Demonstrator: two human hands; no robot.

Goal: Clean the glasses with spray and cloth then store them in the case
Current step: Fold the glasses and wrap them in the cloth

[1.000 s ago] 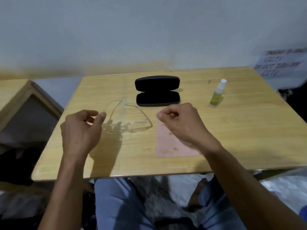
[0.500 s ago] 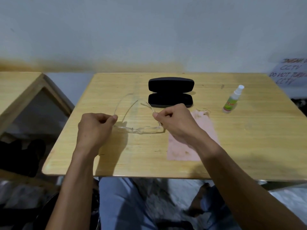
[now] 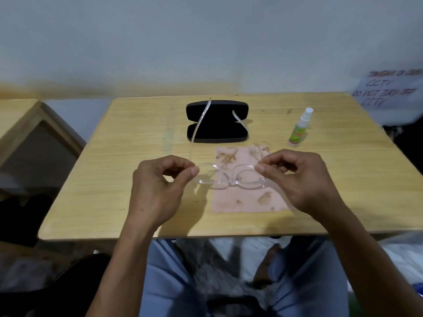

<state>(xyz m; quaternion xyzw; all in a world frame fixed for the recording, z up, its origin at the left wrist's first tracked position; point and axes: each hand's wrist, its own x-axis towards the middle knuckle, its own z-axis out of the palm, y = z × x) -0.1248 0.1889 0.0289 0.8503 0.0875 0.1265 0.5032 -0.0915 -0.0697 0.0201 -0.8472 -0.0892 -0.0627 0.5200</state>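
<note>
Left hand [image 3: 160, 186] and right hand [image 3: 299, 179] are pinching the clear plastic-framed glasses [image 3: 229, 177] by their hinges, above the pink cloth [image 3: 247, 202]

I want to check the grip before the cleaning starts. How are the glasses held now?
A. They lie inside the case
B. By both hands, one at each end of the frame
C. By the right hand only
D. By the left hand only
B: the left hand and the right hand each pinch one outer end of the clear glasses.
</note>
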